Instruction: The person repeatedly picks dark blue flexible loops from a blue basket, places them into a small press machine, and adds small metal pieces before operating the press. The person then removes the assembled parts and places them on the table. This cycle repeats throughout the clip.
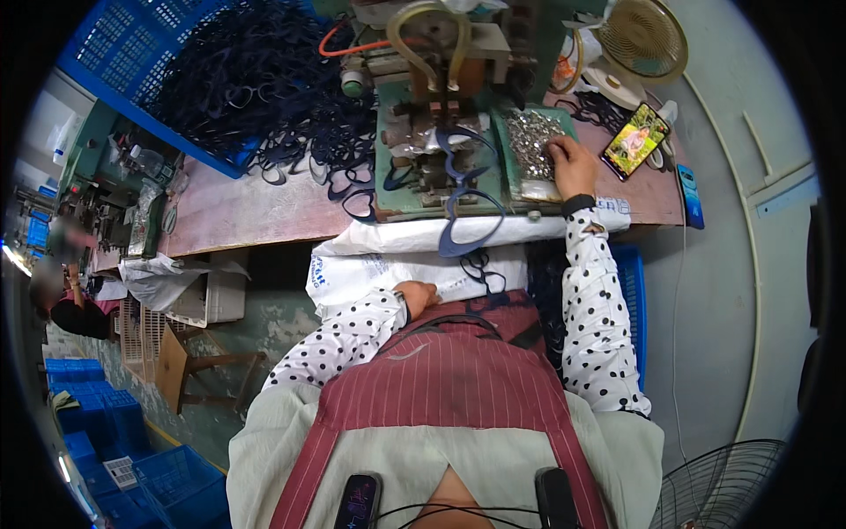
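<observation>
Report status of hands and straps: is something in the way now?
Right hand at metal parts, grip unclear. Left hand low, beside white sheet. Blue straps at front of machine. Phone right of metal parts, apparently not blocking.

Pinkish tbl w/ green machine, navy pcs

Sm. silver metal pcs: loose, heaped in shallow green tray, upper rt of ctr. Navy looped strip: approx. ctr, open loops end to end, lower one overlapping wht sack. Sack: creased, blue print, spread mid-frame.
</observation>
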`<action>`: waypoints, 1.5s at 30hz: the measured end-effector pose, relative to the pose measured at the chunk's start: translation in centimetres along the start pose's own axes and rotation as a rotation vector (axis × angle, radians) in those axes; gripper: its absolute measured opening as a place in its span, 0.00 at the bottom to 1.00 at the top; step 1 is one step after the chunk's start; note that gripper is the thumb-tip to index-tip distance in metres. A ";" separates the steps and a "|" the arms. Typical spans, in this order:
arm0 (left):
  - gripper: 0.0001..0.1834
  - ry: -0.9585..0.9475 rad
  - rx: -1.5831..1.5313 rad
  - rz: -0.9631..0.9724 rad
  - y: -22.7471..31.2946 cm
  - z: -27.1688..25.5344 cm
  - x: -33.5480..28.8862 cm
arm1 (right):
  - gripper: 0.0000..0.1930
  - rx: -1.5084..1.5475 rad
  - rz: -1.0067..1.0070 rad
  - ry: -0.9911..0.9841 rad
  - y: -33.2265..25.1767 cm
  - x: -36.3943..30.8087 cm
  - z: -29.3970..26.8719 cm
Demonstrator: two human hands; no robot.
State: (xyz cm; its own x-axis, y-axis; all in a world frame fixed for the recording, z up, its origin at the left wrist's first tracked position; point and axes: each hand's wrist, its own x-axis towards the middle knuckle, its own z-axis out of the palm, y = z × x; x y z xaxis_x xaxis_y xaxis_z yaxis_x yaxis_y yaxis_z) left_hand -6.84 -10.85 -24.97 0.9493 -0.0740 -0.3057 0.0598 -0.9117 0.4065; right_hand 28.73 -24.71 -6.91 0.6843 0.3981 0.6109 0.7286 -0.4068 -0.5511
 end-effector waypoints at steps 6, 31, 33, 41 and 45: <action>0.12 0.159 -0.069 0.477 0.3 -5.6 -6.1 | 0.08 0.026 0.127 -0.027 0.7 -0.1 -0.5; 0.38 0.737 0.082 -0.880 -10.9 -29.7 3.1 | 0.05 0.038 0.185 -0.064 -1.3 -0.1 -1.2; 0.41 0.924 0.100 -0.610 -10.2 -27.0 0.9 | 0.05 0.030 0.181 -0.066 -1.4 -0.3 -1.5; 0.35 0.993 0.156 -0.436 -12.7 -22.4 -6.6 | 0.05 0.021 0.166 -0.055 -1.4 -0.1 -1.3; 0.22 0.941 0.399 -0.867 -13.1 -23.3 -6.3 | 0.05 0.065 0.176 -0.027 -1.1 -0.1 -1.2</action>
State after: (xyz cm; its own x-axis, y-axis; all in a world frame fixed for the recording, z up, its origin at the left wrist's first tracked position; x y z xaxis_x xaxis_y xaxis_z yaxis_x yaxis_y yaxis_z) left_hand -6.43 11.01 -8.29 0.5101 0.7417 0.4355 0.8063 -0.5886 0.0581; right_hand 27.81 -25.34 -5.71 0.8015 0.3474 0.4868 0.5970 -0.4189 -0.6842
